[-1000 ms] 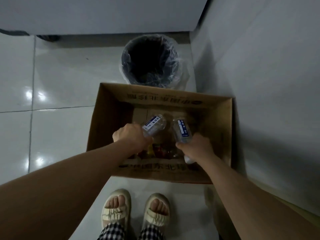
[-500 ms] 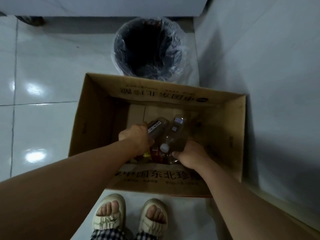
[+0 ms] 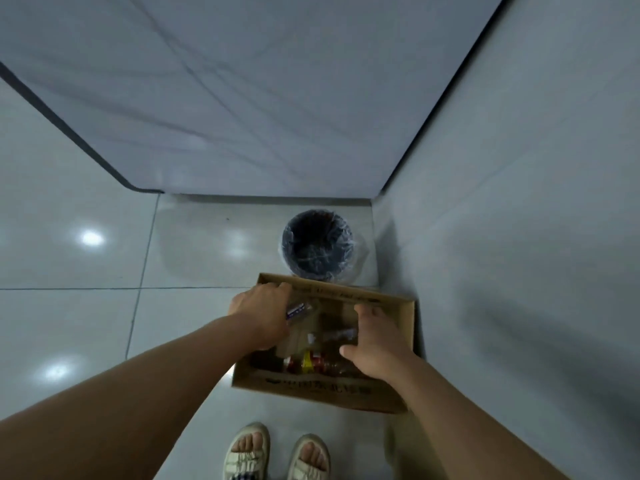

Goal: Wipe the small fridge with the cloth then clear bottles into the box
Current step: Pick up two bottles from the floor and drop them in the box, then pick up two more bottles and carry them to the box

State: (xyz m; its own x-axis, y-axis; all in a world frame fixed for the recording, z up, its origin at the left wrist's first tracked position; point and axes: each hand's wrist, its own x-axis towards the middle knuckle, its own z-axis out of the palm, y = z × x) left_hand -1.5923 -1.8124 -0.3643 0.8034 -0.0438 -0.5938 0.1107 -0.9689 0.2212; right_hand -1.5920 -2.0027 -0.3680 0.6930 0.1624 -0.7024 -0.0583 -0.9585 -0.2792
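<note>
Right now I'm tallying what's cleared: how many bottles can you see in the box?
3, though more may be hidden. One bottle with a blue label is by the left hand, one clear bottle beside the right hand, one red-and-yellow bottle along the cardboard box near wall.

Both arms outstretched downward, left hand and right hand loosely spread.

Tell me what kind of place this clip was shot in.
Probably an indoor room corner, in a home or dorm. Glossy floor tiles, a lined waste bin by a pale wall, a cardboard box of bottles, and sandalled feet suggest it.
</note>
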